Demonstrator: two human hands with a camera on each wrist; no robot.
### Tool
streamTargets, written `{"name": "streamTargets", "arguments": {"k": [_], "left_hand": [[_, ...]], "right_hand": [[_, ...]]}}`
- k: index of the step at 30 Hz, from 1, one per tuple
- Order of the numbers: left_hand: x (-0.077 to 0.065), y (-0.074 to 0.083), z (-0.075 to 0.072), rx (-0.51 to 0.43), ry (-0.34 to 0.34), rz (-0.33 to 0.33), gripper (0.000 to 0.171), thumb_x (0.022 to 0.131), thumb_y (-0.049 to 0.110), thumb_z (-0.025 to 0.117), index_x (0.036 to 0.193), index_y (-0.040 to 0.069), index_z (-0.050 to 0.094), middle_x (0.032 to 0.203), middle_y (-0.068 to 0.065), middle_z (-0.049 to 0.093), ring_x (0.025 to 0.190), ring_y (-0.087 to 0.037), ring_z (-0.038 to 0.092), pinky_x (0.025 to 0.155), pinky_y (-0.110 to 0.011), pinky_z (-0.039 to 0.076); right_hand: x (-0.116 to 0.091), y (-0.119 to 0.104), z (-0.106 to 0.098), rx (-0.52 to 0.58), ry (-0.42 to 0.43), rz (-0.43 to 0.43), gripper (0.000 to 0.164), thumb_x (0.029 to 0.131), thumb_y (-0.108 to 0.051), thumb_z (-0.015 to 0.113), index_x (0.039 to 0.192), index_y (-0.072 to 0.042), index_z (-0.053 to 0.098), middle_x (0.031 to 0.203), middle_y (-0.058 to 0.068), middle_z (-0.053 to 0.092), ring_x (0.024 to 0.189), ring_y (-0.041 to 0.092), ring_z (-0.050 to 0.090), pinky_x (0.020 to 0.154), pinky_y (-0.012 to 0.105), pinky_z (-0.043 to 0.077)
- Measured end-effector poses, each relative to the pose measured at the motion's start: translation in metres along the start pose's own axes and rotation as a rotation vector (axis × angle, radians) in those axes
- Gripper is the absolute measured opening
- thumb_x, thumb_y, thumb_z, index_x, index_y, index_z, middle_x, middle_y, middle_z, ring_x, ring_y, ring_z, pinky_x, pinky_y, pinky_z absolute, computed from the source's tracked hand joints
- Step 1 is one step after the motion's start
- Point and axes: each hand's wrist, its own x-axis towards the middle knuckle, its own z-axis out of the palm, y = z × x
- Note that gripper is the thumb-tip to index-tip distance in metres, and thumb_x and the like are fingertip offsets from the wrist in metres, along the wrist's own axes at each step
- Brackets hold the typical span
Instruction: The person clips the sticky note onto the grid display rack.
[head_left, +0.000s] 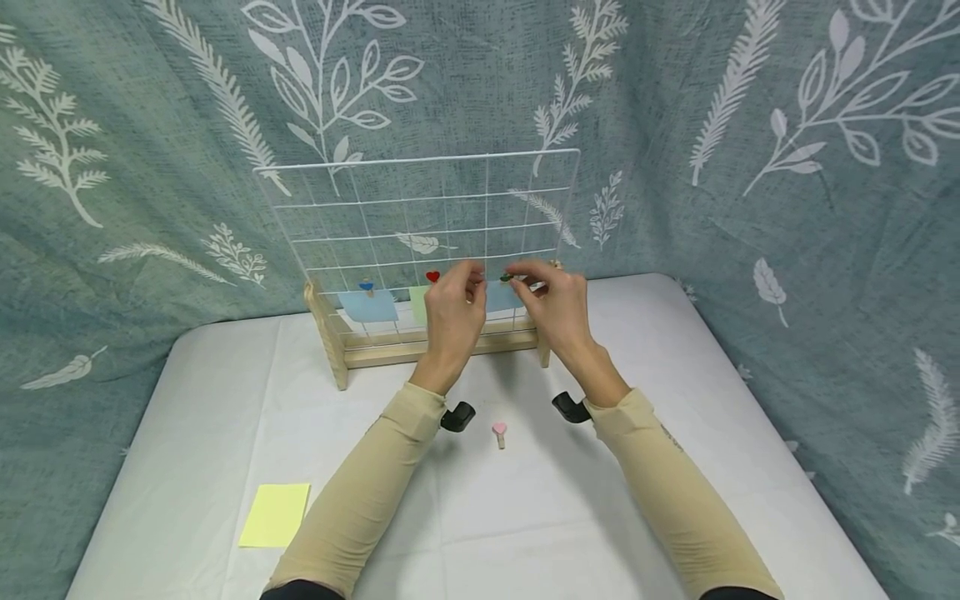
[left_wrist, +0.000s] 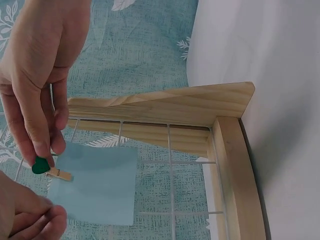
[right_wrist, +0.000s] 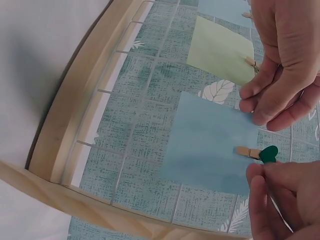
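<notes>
A white wire grid (head_left: 420, 197) in a wooden base (head_left: 382, 356) stands at the back of the table. On it hangs a light blue sticky note (right_wrist: 210, 145), with a green heart clothespin (right_wrist: 268, 153) clipped over its upper edge. My right hand (head_left: 558, 310) pinches the heart end of this clothespin between thumb and fingers. At the same note's upper left corner, my left hand (head_left: 456, 308) pinches the paper. Further left on the grid, a pale green note (right_wrist: 220, 50) hangs under a red heart clothespin (head_left: 432, 276).
Another blue note (head_left: 367, 307) with a blue heart clothespin (head_left: 367, 286) hangs at the grid's left. A pink heart clothespin (head_left: 500, 430) lies on the white table between my forearms. Yellow sticky paper (head_left: 274, 515) lies at the front left. Leaf-patterned curtain (head_left: 450, 75) surrounds the back.
</notes>
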Motion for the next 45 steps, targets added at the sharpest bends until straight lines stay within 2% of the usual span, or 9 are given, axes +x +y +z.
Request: {"name": "streamTargets", "arguments": {"k": [14, 19, 27, 34, 38, 45], "left_hand": [[-0.004, -0.003, -0.005, -0.062, 0.096, -0.001, 0.013, 0.087, -0.004, 0.069, 0.099, 0.002, 0.068, 0.085, -0.009, 0.072, 0.07, -0.016, 0.068, 0.065, -0.024, 0.056], [-0.007, -0.005, -0.008, -0.098, 0.113, 0.008, 0.015, 0.085, -0.006, 0.07, 0.098, 0.001, 0.068, 0.085, -0.01, 0.072, 0.07, -0.016, 0.068, 0.066, -0.024, 0.056], [-0.014, -0.009, -0.014, -0.168, 0.136, -0.046, 0.012, 0.087, -0.003, 0.07, 0.098, 0.003, 0.069, 0.086, -0.011, 0.073, 0.074, -0.018, 0.069, 0.067, -0.026, 0.057], [-0.021, -0.014, -0.016, -0.185, 0.148, -0.067, 0.014, 0.085, -0.004, 0.071, 0.098, 0.003, 0.07, 0.084, -0.01, 0.073, 0.069, -0.017, 0.068, 0.064, -0.028, 0.057], [-0.027, -0.017, -0.02, -0.185, 0.122, -0.101, 0.013, 0.085, -0.003, 0.069, 0.097, 0.003, 0.071, 0.084, -0.009, 0.073, 0.067, -0.016, 0.067, 0.062, -0.027, 0.056], [-0.038, -0.02, -0.029, -0.203, 0.106, -0.141, 0.011, 0.087, -0.002, 0.063, 0.092, 0.002, 0.071, 0.078, -0.007, 0.073, 0.061, -0.016, 0.065, 0.058, -0.028, 0.055]], "right_hand": [[-0.019, -0.001, -0.003, 0.061, 0.091, -0.013, 0.019, 0.091, 0.0, 0.067, 0.103, -0.011, 0.077, 0.086, 0.008, 0.077, 0.07, 0.016, 0.072, 0.061, 0.03, 0.059], [-0.031, -0.006, -0.004, 0.077, 0.076, -0.013, 0.018, 0.091, -0.001, 0.067, 0.101, -0.01, 0.078, 0.085, 0.008, 0.076, 0.069, 0.017, 0.072, 0.06, 0.028, 0.058], [-0.046, -0.01, -0.005, 0.074, -0.007, -0.002, 0.013, 0.091, -0.005, 0.069, 0.097, -0.011, 0.078, 0.085, 0.004, 0.076, 0.069, 0.011, 0.071, 0.064, 0.025, 0.059], [-0.059, -0.009, -0.007, 0.078, -0.088, 0.033, 0.013, 0.09, -0.004, 0.07, 0.097, -0.012, 0.078, 0.088, 0.004, 0.077, 0.072, 0.011, 0.071, 0.065, 0.026, 0.059], [-0.07, -0.01, -0.006, 0.074, -0.19, 0.067, 0.014, 0.09, -0.004, 0.07, 0.096, -0.013, 0.078, 0.088, 0.0, 0.076, 0.072, 0.008, 0.07, 0.065, 0.024, 0.059], [-0.094, -0.009, -0.003, 0.046, -0.429, 0.154, 0.014, 0.089, -0.007, 0.072, 0.093, -0.019, 0.078, 0.09, -0.006, 0.076, 0.074, 0.005, 0.068, 0.067, 0.022, 0.057]]}}
